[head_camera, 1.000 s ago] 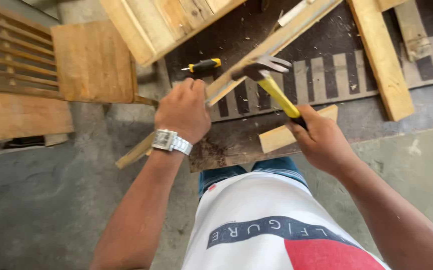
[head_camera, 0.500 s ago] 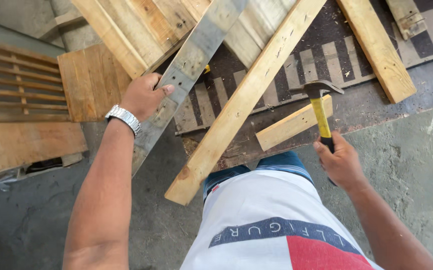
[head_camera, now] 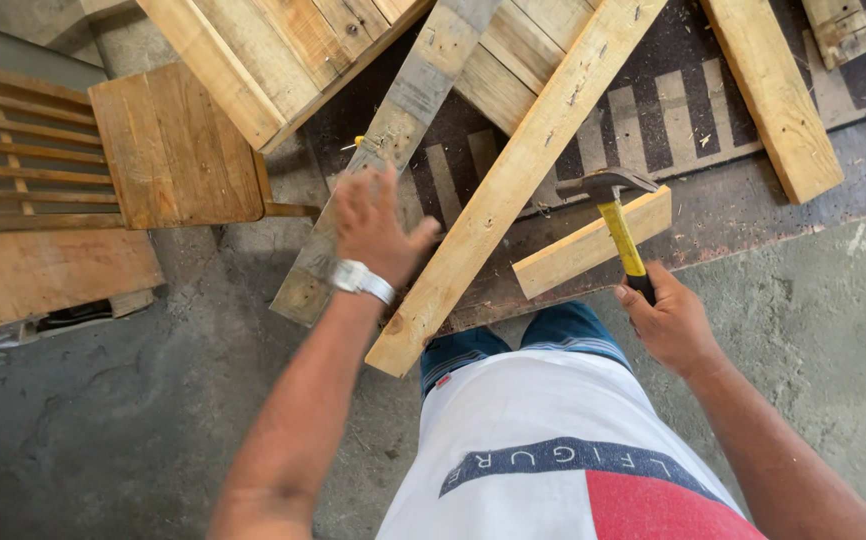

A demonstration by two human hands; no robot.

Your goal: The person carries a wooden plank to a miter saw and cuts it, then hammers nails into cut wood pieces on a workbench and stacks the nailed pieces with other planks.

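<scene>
Gripping yellow-handled hammer: right hand, fist clenched. Left hand: fingers spread, released, over grey weathered plank, beside pale plank.

A hammer with a dull grey metal head and a glossy yellow handle ending in a black grip. A pale, rough-sawn wooden plank with knots and nail holes. Beside it a greyer, weathered board, worn and matt. A short, smooth, light wood offcut. A shiny metal wristwatch. The floor is rough, stained grey concrete. A white cloth shirt, matt.
</scene>
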